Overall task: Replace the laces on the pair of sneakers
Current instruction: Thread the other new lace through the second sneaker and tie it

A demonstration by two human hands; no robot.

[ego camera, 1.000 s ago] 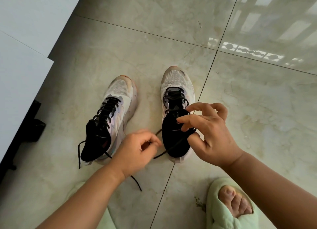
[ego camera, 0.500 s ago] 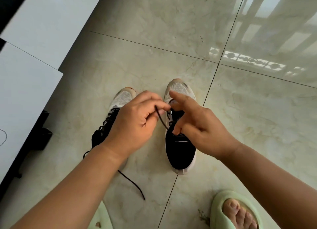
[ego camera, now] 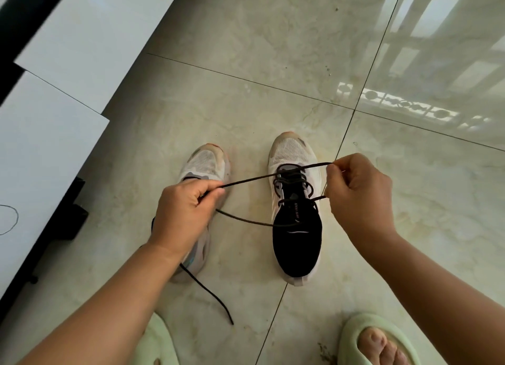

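Observation:
Two white sneakers with black collars stand side by side on the tiled floor. The right sneaker (ego camera: 296,233) carries a black lace (ego camera: 292,177) threaded through its eyelets. My left hand (ego camera: 181,214) pinches a loop of that lace, stretched out to the left over the left sneaker (ego camera: 205,164). My right hand (ego camera: 358,192) pinches another loop of it, drawn out to the right of the shoe. Both loops are taut. My left hand and forearm cover most of the left sneaker, whose own loose lace end (ego camera: 210,293) trails on the floor toward me.
White cabinet panels (ego camera: 49,135) on a dark base run along the left. My feet in pale green slippers (ego camera: 363,337) are at the bottom edge. Glossy marble tiles (ego camera: 273,64) stretch ahead and to the right.
My hands were close together over the right sneaker; now they have pulled apart sideways, drawing the lace loops out taut to left and right.

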